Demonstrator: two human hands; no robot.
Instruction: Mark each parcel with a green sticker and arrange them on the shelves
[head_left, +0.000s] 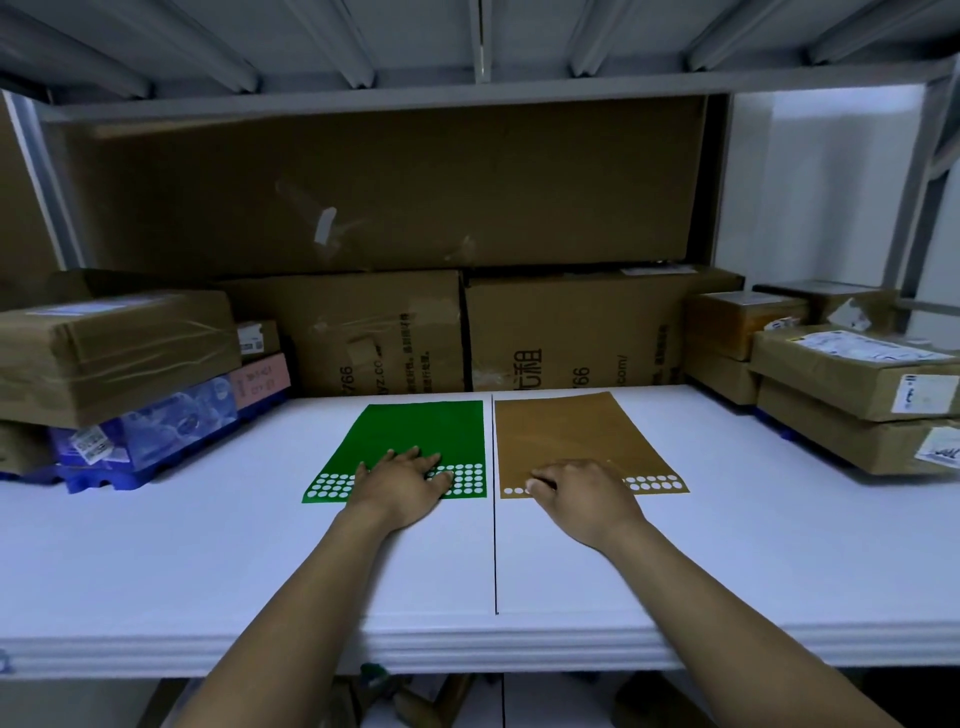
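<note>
White worktop (208, 561) carries the green sticker sheet (415, 431), parcels (114, 348) stacked around; left hand (402, 486) lies flat, grip wide, pinning it; right hand (582, 499) curls on the brown sheet (566, 431), perhaps pinching; grip unclear.

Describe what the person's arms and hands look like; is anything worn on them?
The left forearm and the right forearm are bare to the frame's edge, no sleeves. The left hand and the right hand wear no gloves; no watch or bracelet shows at either wrist.
</note>
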